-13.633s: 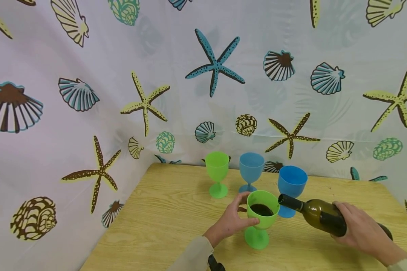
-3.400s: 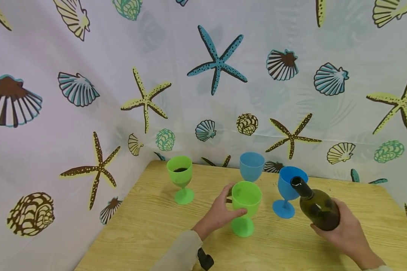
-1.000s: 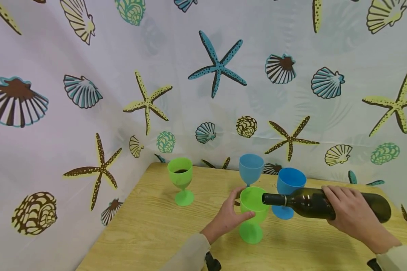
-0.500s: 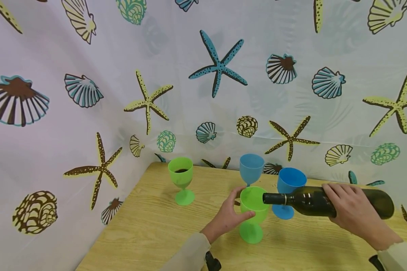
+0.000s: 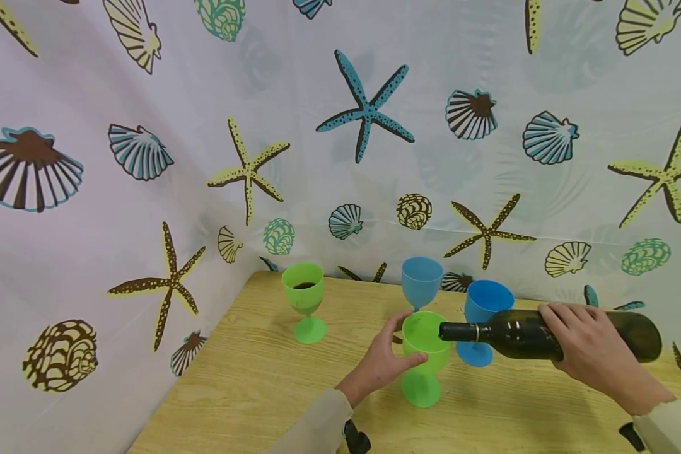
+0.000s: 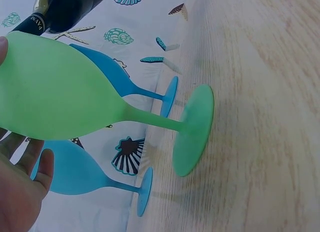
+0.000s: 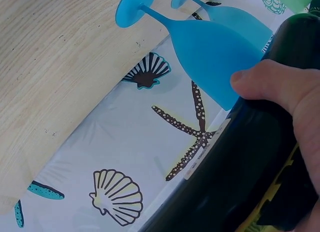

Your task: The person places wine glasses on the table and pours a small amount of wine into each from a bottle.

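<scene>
My left hand (image 5: 381,360) holds a light green goblet (image 5: 434,360) by its bowl, thumb on the near side and fingers behind. Its foot rests on the table in the left wrist view, where the stem and foot (image 6: 193,129) show fully. With my right hand (image 5: 593,353) I grip a dark wine bottle (image 5: 519,334) round its body. It lies almost level, its mouth right at the goblet's right rim. No liquid shows in this goblet from the head view. The right wrist view shows my thumb (image 7: 260,84) along the bottle's dark side.
Another green goblet (image 5: 305,302) with dark liquid stands at the back left of the wooden table (image 5: 244,384). Behind the held goblet is a pale blue goblet (image 5: 422,287). A deeper blue goblet (image 5: 473,310) stands partly behind the bottle. A shell-patterned curtain (image 5: 301,189) encloses the table.
Earlier my left hand held the goblet with dark liquid, now at back left; the other green goblet has come forward into that hand. The bottle has tipped from steeper to nearly level.
</scene>
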{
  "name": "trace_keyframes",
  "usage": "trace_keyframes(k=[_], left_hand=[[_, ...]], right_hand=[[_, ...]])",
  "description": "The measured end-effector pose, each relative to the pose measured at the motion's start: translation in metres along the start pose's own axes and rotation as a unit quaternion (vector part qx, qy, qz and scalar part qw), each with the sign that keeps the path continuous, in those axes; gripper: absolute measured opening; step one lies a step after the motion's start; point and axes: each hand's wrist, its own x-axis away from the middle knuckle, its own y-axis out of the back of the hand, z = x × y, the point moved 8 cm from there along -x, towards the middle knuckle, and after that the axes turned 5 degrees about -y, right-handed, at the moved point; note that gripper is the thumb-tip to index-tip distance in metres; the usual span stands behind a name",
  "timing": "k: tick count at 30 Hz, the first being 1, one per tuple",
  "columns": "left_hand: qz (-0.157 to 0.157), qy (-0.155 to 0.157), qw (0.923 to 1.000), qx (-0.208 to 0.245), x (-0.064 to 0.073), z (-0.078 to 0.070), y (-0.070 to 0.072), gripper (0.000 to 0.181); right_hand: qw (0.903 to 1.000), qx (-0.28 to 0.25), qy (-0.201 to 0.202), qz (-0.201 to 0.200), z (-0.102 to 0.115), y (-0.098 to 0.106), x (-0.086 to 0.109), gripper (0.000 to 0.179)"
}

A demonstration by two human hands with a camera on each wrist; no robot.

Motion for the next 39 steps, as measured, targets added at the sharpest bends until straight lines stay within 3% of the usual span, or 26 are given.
trace_keyframes(k=[26,29,33,39], left_hand=[[0.003,-0.004,1.0000,0.000,-0.002,0.001,-0.001,0.068],[0.002,-0.002,1.0000,0.002,-0.004,0.006,-0.002,0.069],[-0.008,-0.003,1.0000,0.000,-0.007,0.027,-0.004,0.069],[-0.006,0.000,1.0000,-0.005,-0.007,0.030,-0.005,0.069]], right_hand=[[1.0000,0.002,-0.004,0.009,-0.002,-0.002,-0.002,0.101],[1.0000,0.001,0.000,0.003,-0.003,-0.001,-0.003,0.100],[1.0000,0.000,0.002,-0.003,-0.003,-0.002,-0.004,0.098],[1.0000,-0.001,0.003,-0.001,-0.003,-0.002,-0.004,0.095]])
